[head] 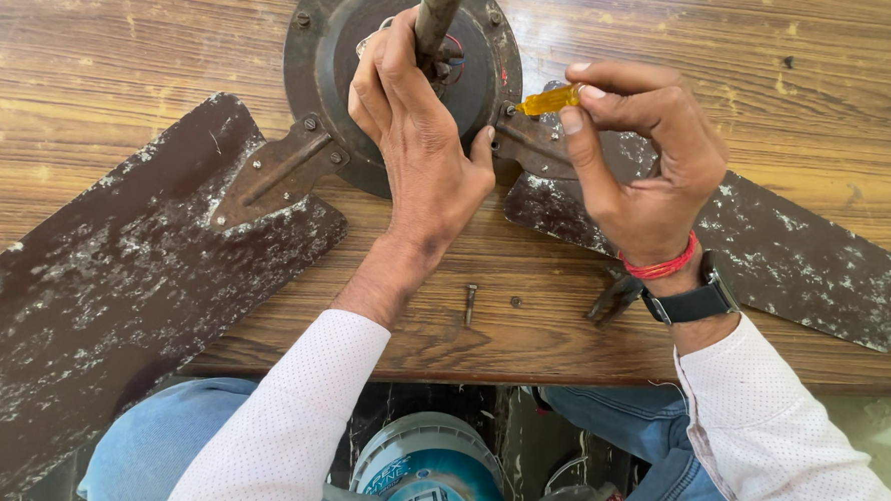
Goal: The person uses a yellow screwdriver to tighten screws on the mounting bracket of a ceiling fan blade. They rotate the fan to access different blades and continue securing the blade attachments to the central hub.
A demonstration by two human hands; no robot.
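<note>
A person is looking down at a worn ceiling fan lying on a wooden surface (123, 56), with both bare hands working at it. One round, dark, rusty motor housing (323, 65) is sitting near the top centre, with a metal rod (438, 10) rising from its middle toward the camera. Two fan blades are showing, both dark brown and flecked with peeling white patches. The left blade (93, 295) is stretching its long axis from the housing down toward the lower left, overhanging the surface edge; a rusty bracket (274, 173) is joining it to the housing. The right blade (796, 256) is running out to the right and slightly down.

The left hand (420, 149) is resting on the housing, its grip closing around the base of the rod. The right hand (640, 159) is pinching one small yellow-handled screwdriver (549, 100) between thumb and fingers, grip clamped on it. The screwdriver is lying nearly level, its tip pointing left at a screw where the right blade's bracket meets the housing.

One loose screw (470, 304) is lying on the surface near the left wrist, with one small nut (515, 302) just beside it. A red thread (660, 267) and a black watch (694, 299) are circling the right wrist. A bucket (431, 465) is standing below, between the person's knees.
</note>
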